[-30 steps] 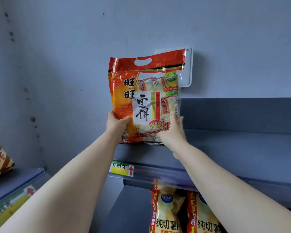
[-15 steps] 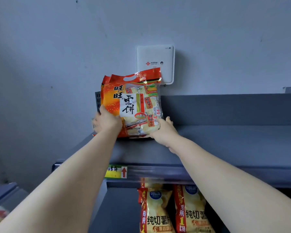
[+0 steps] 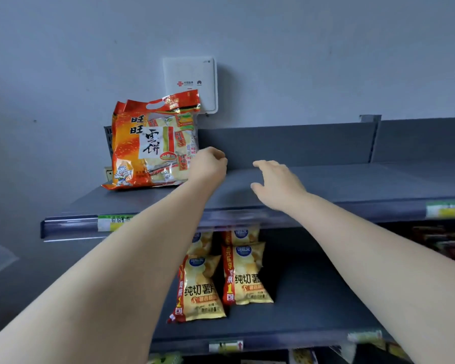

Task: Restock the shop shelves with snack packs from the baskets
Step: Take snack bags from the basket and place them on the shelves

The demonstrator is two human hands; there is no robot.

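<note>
Our left hand is curled into a loose fist holding nothing, at the right edge of the 旺旺 雪饼 rice-cracker pack; we cannot tell if they touch. Our right hand hovers, fingers relaxed and spread, over the top shelf. The pack stands upright at the shelf's left end; grey deck runs rightward. Below are 纯切薯片 chip packs.

Dim, even, bluish light. The wall box throws a soft shadow to its right, so the light comes from the left. Small glints sit on the foil top of the pack. The lower shelf lies in deeper shade. The price tag at the right edge is smeared, the right hand is slightly soft, and the front edge of the top shelf bows with wide-angle distortion.
</note>
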